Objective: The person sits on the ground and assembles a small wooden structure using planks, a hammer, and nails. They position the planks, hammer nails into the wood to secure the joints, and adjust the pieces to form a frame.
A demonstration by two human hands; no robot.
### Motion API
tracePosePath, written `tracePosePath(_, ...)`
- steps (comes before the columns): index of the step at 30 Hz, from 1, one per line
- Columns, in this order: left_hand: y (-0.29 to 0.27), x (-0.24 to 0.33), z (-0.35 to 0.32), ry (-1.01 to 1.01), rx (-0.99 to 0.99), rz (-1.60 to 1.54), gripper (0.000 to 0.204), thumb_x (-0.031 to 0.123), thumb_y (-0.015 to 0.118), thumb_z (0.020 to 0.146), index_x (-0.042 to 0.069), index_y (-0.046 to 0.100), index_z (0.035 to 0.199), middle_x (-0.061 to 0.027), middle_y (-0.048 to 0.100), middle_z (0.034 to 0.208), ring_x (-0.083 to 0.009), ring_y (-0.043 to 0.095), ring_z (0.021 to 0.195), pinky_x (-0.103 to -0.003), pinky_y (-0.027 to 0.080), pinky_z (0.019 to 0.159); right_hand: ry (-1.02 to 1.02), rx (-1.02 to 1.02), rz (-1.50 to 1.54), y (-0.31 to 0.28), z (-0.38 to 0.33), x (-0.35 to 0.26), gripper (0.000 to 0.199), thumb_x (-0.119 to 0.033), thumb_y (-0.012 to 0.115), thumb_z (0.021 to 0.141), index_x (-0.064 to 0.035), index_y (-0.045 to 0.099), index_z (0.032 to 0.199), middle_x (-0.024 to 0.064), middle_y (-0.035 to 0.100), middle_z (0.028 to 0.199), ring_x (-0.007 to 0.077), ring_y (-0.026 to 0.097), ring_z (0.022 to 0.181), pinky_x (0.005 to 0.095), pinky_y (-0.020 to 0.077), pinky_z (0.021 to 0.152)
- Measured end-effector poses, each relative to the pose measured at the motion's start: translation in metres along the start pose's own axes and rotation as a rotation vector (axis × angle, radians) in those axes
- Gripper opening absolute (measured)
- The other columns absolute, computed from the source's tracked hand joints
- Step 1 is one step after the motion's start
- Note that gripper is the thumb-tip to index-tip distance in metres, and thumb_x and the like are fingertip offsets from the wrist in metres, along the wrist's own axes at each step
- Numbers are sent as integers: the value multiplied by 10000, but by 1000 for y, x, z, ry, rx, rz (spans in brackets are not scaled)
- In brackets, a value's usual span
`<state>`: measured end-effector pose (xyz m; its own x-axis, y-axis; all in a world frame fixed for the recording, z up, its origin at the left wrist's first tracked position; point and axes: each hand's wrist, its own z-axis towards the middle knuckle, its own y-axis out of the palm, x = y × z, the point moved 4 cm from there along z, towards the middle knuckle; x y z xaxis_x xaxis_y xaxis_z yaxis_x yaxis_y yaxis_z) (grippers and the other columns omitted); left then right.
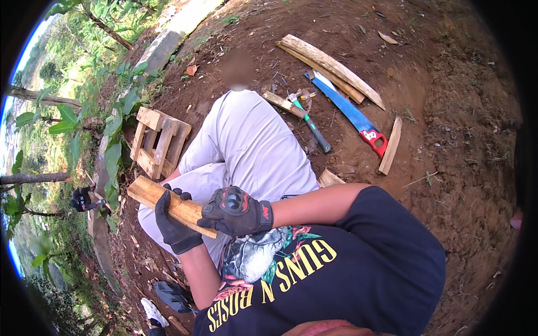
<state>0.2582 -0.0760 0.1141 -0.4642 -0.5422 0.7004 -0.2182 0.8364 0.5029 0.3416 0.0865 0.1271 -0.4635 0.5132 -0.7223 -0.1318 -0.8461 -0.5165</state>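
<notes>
A short wooden board (pixel 168 205) lies slantwise over my lap, its pale top face turned up. My left hand (pixel 175 224), in a black glove, grips it around the middle, with the fingers reaching over the top. At the board's right end is my right hand (pixel 234 211), in a black glove with a hard knuckle guard, its fingers closed on the wood. The board's far left end sticks out free beyond my left hand. My light grey trousers (pixel 255 143) are beneath and behind it.
Left of my knee stands a small slatted wooden frame (pixel 161 140). A green-and-black hammer (pixel 310 124), a blue handsaw (pixel 344 106) with a red handle, long wood strips (pixel 330 64) and a short offcut (pixel 391 147) lie on the brown soil. Plants (pixel 67 120) line the left side.
</notes>
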Motion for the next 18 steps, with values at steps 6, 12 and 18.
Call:
tracePosePath(6, 10, 6, 2, 0, -71, 134, 442, 161, 733, 907, 3, 592, 1296, -126, 680, 971, -267, 692, 840, -404, 593, 779, 809, -3, 963, 33, -5, 64, 351, -361, 655, 1066, -79, 696, 861, 46, 601, 720, 187, 552, 603, 368, 462, 585)
tracePosePath(12, -11, 0, 5, 15, -51, 263, 520, 250, 738, 985, -4, 555, 1400, -164, 674, 1238, -294, 696, 1008, -454, 593, 902, 1028, 246, 1197, -25, -11, 95, 384, -433, 647, 1096, -70, 665, 975, -21, 562, 774, 75, 486, 612, 276, 417, 556)
tracePosePath(18, -81, 1, 36, -189, -94, 181, 544, 290, 731, 997, 48, 540, 1446, -176, 674, 1343, -292, 685, 1062, -470, 565, 969, 859, 744, 1058, -154, -27, 148, 318, -360, 600, 1127, -103, 637, 942, -7, 586, 802, 95, 517, 644, 289, 444, 607)
